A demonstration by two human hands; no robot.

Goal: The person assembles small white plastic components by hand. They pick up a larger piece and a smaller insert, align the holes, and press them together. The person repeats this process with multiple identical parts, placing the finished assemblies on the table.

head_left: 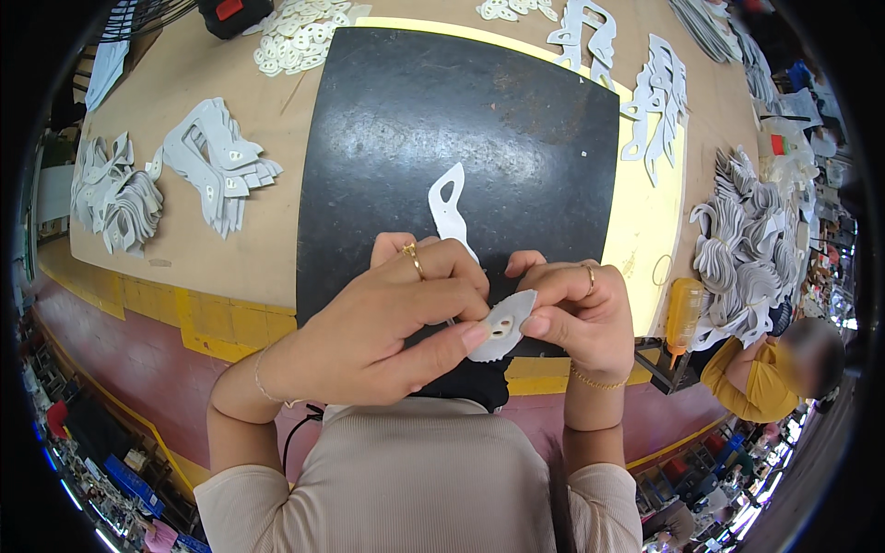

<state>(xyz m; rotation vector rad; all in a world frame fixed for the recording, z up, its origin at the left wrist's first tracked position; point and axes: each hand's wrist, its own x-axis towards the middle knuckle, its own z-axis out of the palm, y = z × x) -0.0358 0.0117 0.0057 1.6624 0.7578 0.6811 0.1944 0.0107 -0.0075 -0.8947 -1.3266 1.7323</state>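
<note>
Above the near part of a black mat, my left hand and my right hand pinch a pale grey cut piece between thumbs and fingers. Its lower part has a scalloped edge and an oval patch with small holes. Beyond my fingers, a white curved strip with a loop-shaped opening rests on the mat. My left hand covers its near end, so I cannot tell whether it belongs to the held piece.
Stacked grey cut pieces and a bundle lie left. Small cream parts are heaped at the far left. More pieces lie right, beside bundled stacks. An orange squeeze bottle is at the right edge. A person in yellow sits beyond.
</note>
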